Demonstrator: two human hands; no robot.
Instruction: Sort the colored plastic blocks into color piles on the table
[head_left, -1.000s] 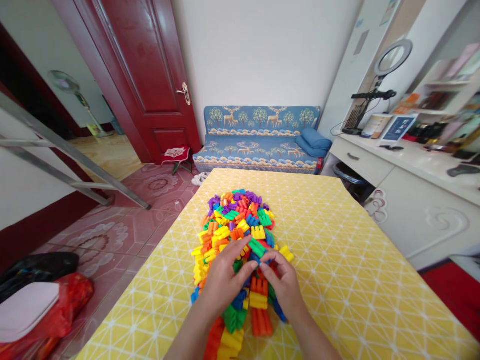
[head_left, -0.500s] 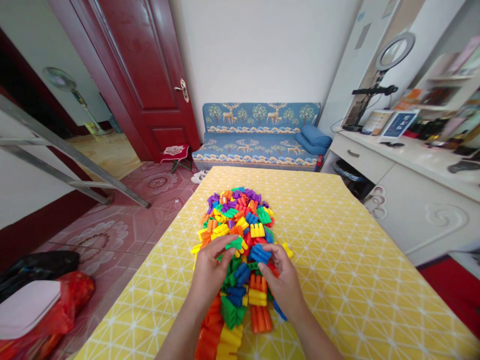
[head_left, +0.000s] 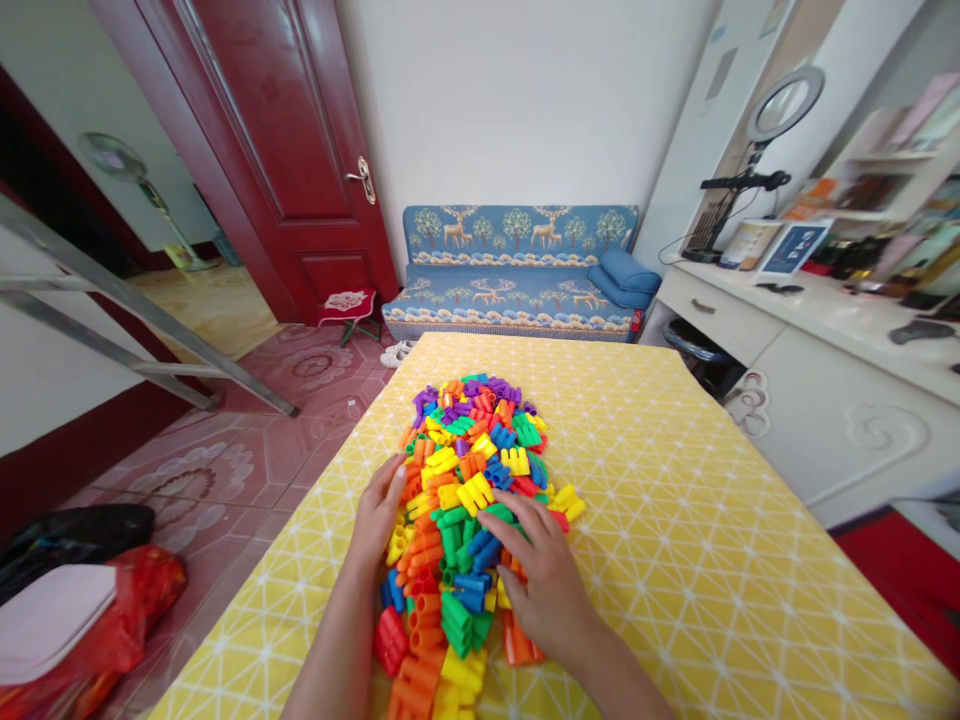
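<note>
A long heap of bright plastic building blocks (head_left: pixel 454 540), each like joined tubes, runs down the table in red, orange, yellow, green, blue and purple. At the heap's left edge rests my left hand (head_left: pixel 377 512), its fingers stretched out beside orange blocks (head_left: pixel 411 486) and nothing seen in its grasp. My right hand (head_left: pixel 546 565) lies over the right side with fingers spread. Its fingertips are at a green block (head_left: pixel 496 514) and close to a yellow block (head_left: pixel 475 494); whether they press on the green one I cannot tell. The right palm hides some blocks beneath it.
A yellow patterned cloth (head_left: pixel 675 520) covers the table. Beyond stands a blue sofa (head_left: pixel 510 290); a white cabinet (head_left: pixel 840 390) is to the right. On the left floor are a metal ladder (head_left: pixel 217 370), a red stool (head_left: pixel 349 305) and a red bag (head_left: pixel 154 600).
Both hands have let go of the blocks they held, a green one on the left and a blue one on the right. The left hand moved left to the heap's edge; the right hand moved slightly nearer me.
</note>
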